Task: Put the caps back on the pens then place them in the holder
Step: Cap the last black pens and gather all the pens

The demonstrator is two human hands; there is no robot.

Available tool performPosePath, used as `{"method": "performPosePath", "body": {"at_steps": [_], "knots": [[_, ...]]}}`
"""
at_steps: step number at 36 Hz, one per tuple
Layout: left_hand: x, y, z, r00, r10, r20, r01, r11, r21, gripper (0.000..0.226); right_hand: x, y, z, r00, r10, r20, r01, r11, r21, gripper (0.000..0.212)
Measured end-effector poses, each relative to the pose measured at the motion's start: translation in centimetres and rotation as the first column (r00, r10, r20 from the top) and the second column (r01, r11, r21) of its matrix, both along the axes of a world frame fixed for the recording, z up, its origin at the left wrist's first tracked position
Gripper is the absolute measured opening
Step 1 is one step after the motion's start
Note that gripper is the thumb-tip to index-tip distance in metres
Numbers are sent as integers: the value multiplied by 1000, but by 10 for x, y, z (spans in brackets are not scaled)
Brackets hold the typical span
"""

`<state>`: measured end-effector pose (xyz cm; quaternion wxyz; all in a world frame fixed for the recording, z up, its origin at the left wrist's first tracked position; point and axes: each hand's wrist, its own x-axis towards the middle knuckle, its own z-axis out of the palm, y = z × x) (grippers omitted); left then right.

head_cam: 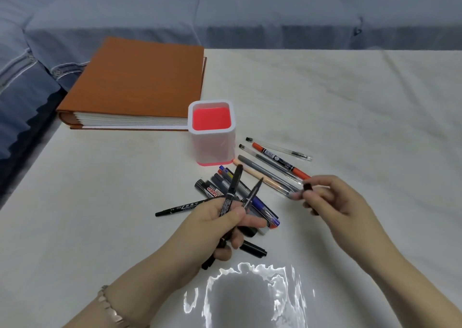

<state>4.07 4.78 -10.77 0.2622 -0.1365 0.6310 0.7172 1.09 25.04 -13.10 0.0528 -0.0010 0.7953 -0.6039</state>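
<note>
My left hand [220,217] was closed around two black pens [231,192], their upper ends fanning up and away from my knuckles; the thinner one [252,193] showed a bare pointed tip. My right hand [335,200] hung apart from it to the right, thumb and forefinger pinching a small black cap [308,186], the other fingers curled loosely. Beyond my left hand lay a heap of pens [250,197] on the white table [350,102], and beyond that stood the holder [212,133], upright, white with a pink inside, no pens in it. More pens [275,162] lay fanned out between the holder and my right hand. Just under my left fingers a short black cap [253,249] rested on the table. Far past my left hand sat a thick brown album [135,82].
</note>
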Motion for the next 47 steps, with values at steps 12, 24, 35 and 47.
{"method": "performPosePath", "body": {"at_steps": [12,24,35,47], "knots": [[4,-7,4,997,-42,-62,39,998,-47,21,-7,-10,28,972,165,-170,-155,985,69,30],[3,-2,11,988,-79,-136,62,990,-124,13,-3,-19,36,960,278,16,-277,958,-70,24],[2,2,9,876,-220,-429,1,890,-456,30,8,-29,32,987,161,7,-157,970,-187,25],[-2,3,4,973,-121,-195,93,985,-148,31,6,-39,31,909,173,379,-42,944,-328,27]]}}
